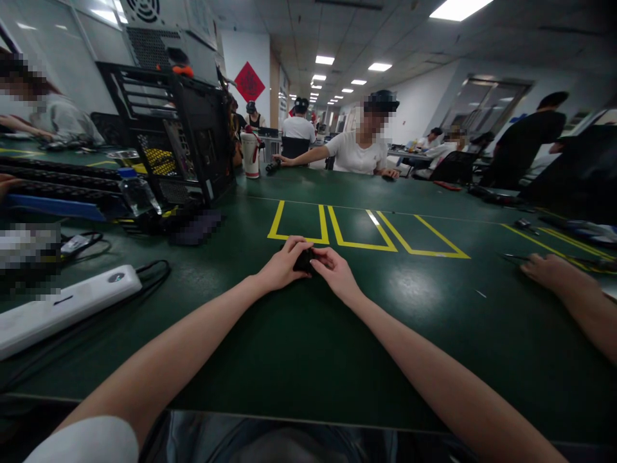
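Note:
Both of my hands meet around a small black object [303, 259] in the middle of the green table [289, 347]. My left hand [284, 265] is closed on its left side, fingers over the top and thumb below. My right hand [336, 270] pinches the right side with thumb and fingertips. Most of the object is covered by my fingers, so its kind cannot be made out. Just beyond my hands, yellow tape outlines [301, 240] mark the tabletop.
On the left are a white power strip [91, 299], a plastic bottle [137, 193] and a black open computer case [183, 135]. A paper cup [250, 154] stands farther back. At right, another person's hand [547, 273] rests near a thin tool. Someone in white [359, 151] sits opposite.

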Demonstrator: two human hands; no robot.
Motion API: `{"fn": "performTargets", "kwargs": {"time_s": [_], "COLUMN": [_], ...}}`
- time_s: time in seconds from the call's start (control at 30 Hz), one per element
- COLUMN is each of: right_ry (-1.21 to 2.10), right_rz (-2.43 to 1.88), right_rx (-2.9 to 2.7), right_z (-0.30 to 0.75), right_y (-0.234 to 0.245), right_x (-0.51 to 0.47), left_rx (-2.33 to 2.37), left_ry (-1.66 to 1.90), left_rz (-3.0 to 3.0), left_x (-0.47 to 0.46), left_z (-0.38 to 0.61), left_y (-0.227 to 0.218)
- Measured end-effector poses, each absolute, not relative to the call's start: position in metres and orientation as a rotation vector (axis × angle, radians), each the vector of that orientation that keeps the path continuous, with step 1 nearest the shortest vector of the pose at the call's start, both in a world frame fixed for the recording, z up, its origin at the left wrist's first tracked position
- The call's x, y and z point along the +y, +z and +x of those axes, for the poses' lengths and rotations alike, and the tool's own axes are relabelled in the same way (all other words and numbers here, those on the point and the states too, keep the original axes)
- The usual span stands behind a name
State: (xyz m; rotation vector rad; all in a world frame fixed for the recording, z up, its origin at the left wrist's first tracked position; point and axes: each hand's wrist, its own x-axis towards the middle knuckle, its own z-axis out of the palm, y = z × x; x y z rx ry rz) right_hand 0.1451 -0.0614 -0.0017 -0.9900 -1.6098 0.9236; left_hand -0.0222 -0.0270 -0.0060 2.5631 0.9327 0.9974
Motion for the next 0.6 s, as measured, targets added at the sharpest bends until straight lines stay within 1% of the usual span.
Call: {"fn": "performTargets", "kwargs": {"time_s": [0.33,0.6], "right_ry": [0.966,1.05], "right_rz": [-0.941,-0.92], "right_rx": [-1.605,-1.546], "right_z": [0.1468,0.1471], "right_y": [-0.007,-0.0048], "right_x": [-0.0604,-0.0582], "left_rx": [0.826,0.893], "left_ry": [1.037,1.006], "left_rz": [2.553,2.529], "left_x": [-0.0289,-0.0268], "left_z": [-0.0212,-0.0206], "left_y": [-0.0034,-0.0026]}}
